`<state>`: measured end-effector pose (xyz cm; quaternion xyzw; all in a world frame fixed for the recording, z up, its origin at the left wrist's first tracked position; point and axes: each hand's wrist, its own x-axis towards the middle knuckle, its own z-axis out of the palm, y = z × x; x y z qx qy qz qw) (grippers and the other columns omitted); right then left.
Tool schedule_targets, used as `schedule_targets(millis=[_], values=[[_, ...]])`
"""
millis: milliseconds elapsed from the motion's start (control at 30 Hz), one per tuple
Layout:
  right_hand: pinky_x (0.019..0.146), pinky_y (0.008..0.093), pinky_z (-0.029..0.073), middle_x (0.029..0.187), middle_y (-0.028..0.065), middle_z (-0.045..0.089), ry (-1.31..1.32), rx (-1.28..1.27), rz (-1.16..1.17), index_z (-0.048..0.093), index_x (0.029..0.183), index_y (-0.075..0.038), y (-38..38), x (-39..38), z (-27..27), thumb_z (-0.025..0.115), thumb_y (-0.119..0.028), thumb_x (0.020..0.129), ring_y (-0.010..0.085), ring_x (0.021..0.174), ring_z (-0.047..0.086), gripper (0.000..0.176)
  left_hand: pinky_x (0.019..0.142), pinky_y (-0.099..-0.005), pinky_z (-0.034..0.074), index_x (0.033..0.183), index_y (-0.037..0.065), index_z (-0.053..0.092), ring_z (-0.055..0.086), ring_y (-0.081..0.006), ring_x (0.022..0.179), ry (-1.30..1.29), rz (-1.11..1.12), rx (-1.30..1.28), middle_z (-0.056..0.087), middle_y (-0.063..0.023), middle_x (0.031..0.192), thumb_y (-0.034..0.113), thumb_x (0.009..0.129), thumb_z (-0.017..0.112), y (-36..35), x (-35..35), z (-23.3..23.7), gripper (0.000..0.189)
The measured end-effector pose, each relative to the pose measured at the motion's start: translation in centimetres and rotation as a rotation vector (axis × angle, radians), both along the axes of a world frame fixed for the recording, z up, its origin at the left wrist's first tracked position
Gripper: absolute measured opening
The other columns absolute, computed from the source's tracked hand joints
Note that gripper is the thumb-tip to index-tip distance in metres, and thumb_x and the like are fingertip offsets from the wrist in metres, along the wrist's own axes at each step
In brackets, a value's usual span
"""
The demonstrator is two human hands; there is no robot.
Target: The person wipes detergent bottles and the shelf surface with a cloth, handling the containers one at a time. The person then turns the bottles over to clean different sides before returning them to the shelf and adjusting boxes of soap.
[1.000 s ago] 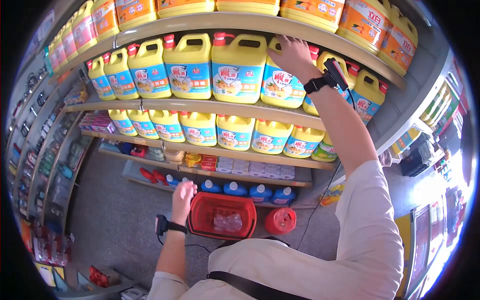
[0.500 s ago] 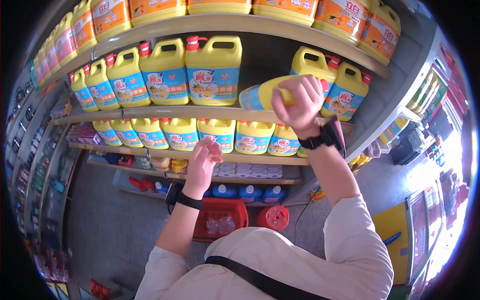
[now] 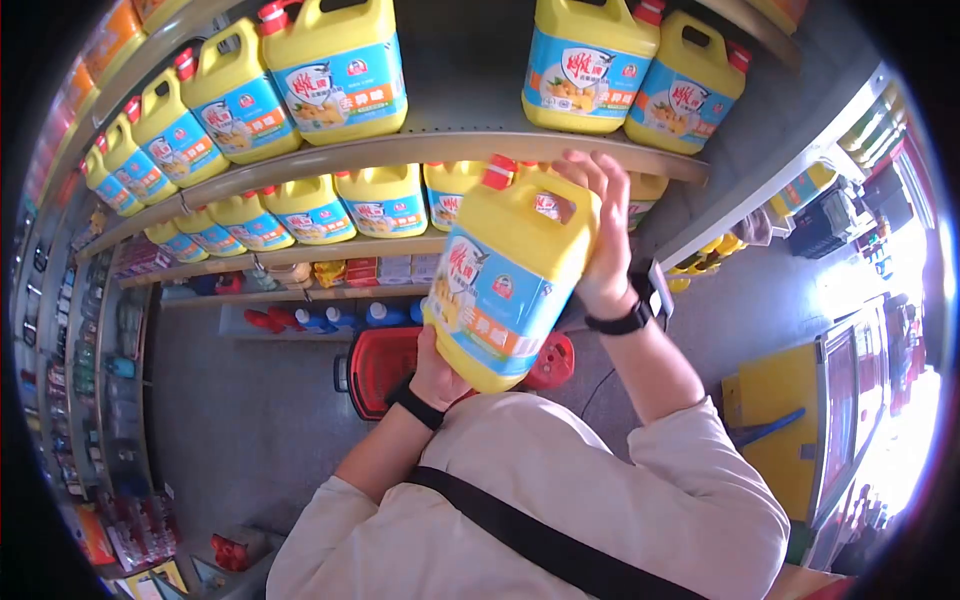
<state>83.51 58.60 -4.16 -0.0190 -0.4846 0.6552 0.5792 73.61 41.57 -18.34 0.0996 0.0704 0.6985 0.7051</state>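
Observation:
Between my hands is a yellow detergent jug (image 3: 510,285) with a blue label and a red cap, tilted in front of my chest. My left hand (image 3: 440,375) grips its lower left edge from below, its fingers partly hidden behind the jug. Against the upper right side, beside the handle, my right hand (image 3: 605,240) holds it with fingers reaching up. Matching jugs stand on the shelf beyond: one jug (image 3: 335,75) left of a gap, another jug (image 3: 590,70) right of it.
Several more jugs line the lower shelf (image 3: 440,243). A red basket (image 3: 385,365) and a red stool (image 3: 550,362) are on the floor below. Shelving (image 3: 100,380) runs along the left. At right stands a yellow panel (image 3: 785,430) near a bright doorway.
The jug has come off the upper shelf, down toward my chest, and turned more upright. My left hand has moved onto its lower part. The view has shifted lower.

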Motion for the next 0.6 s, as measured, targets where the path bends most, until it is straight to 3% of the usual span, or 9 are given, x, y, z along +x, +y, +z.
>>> schedule_targets(millis=[67, 100, 133, 233, 333, 367, 433, 500, 600], values=[[0.113, 0.0455, 0.03, 0.15, 0.0146, 0.027, -0.063, -0.151, 0.335, 0.009, 0.152, -0.006, -2.5, 2.5, -2.9, 0.056, -0.037, 0.093, 0.0299, 0.14, 0.03, 0.082, 0.112, -0.047, 0.037, 0.148, 0.013, 0.032, 0.042, -0.0305, 0.135, 0.134, 0.237, 0.038, 0.042, -0.0106, 0.148, 0.043, 0.085, 0.067, -0.4, 0.4, -0.8, 0.078], [0.114, 0.0454, 0.028, 0.151, 0.0141, 0.026, -0.083, -0.113, 0.349, 0.008, 0.153, -0.006, -4.2, 2.7, -5.6, 0.061, -0.038, 0.091, 0.0286, 0.14, 0.028, 0.088, 0.111, -0.0462, 0.037, 0.147, 0.01, 0.032, 0.043, -0.0294, 0.135, 0.116, 0.284, -0.018, 0.043, -0.011, 0.147, 0.032, 0.079, 0.076, -0.9, 1.1, 1.5, 0.084], [0.114, 0.0453, 0.027, 0.153, 0.0136, 0.025, -0.106, -0.086, 0.366, 0.006, 0.154, -0.007, -5.9, 3.1, -7.9, 0.067, -0.04, 0.088, 0.0274, 0.141, 0.027, 0.095, 0.111, -0.0462, 0.037, 0.147, 0.01, 0.032, 0.043, -0.0294, 0.135, 0.108, 0.302, -0.037, 0.043, -0.011, 0.147, 0.032, 0.079, 0.076, -1.1, 0.8, 0.9, 0.084], [0.111, 0.0425, 0.032, 0.144, 0.0139, 0.037, -0.286, -0.436, 0.32, 0.016, 0.151, -0.005, -8.5, 5.9, -8.1, 0.074, -0.022, 0.08, 0.027, 0.134, 0.038, 0.093, 0.108, -0.0418, 0.04, 0.146, 0.004, 0.031, 0.048, -0.0257, 0.13, 0.25, 0.194, 0.025, 0.047, -0.0109, 0.143, 0.038, 0.083, 0.073, -2.4, 0.8, 1.9, 0.083], [0.11, 0.0408, 0.035, 0.14, 0.0163, 0.044, -0.368, -0.422, 0.473, 0.019, 0.15, -0.001, -7.3, 7.4, -6.5, 0.076, -0.019, 0.077, 0.0271, 0.131, 0.043, 0.094, 0.103, -0.0387, 0.045, 0.141, 0.002, 0.037, 0.054, -0.0232, 0.123, 0.398, 0.29, -0.13, 0.053, -0.0103, 0.136, 0.038, 0.086, 0.071, -2.7, 0.5, 4.4, 0.074], [0.109, 0.0404, 0.035, 0.14, 0.0163, 0.044, -0.439, -0.374, 0.447, 0.021, 0.15, -0.001, -7.6, 7.9, -7.0, 0.076, -0.018, 0.077, 0.0269, 0.13, 0.044, 0.093, 0.097, -0.035, 0.048, 0.134, 0.001, 0.043, 0.058, -0.0199, 0.115, 0.609, 0.325, -0.207, 0.057, -0.009, 0.128, 0.029, 0.09, 0.069, -2.9, 1.0, 4.0, 0.058], [0.109, 0.04, 0.035, 0.139, 0.0164, 0.045, -0.527, -0.336, 0.42, 0.022, 0.149, -0.001, -7.9, 8.9, -7.9, 0.076, -0.018, 0.077, 0.0267, 0.13, 0.044, 0.092, 0.097, -0.0345, 0.048, 0.132, 0.001, 0.045, 0.059, -0.0189, 0.113, 0.604, 0.326, -0.304, 0.058, -0.0091, 0.126, 0.024, 0.091, 0.068, -3.5, 2.6, 3.4, 0.053], [0.109, 0.0393, 0.036, 0.138, 0.0154, 0.046, -0.478, -0.402, 0.455, 0.024, 0.149, -0.001, -8.1, 9.6, -8.8, 0.075, -0.017, 0.078, 0.0265, 0.129, 0.045, 0.089, 0.094, -0.0334, 0.049, 0.126, 0.001, 0.049, 0.06, -0.0162, 0.108, 0.678, 0.349, -0.427, 0.061, -0.0084, 0.12, 0.015, 0.093, 0.065, -3.7, 3.6, 3.3, 0.04], [0.108, 0.0387, 0.036, 0.137, 0.0146, 0.048, -0.393, -0.597, 0.457, 0.026, 0.148, -0.001, -9.2, 10.4, -9.6, 0.074, -0.015, 0.079, 0.026, 0.129, 0.045, 0.085, 0.093, -0.0335, 0.049, 0.126, 0.001, 0.049, 0.06, -0.0153, 0.106, 0.731, 0.293, -0.467, 0.061, -0.008, 0.119, 0.016, 0.093, 0.064, -3.5, 3.7, 3.5, 0.039]])
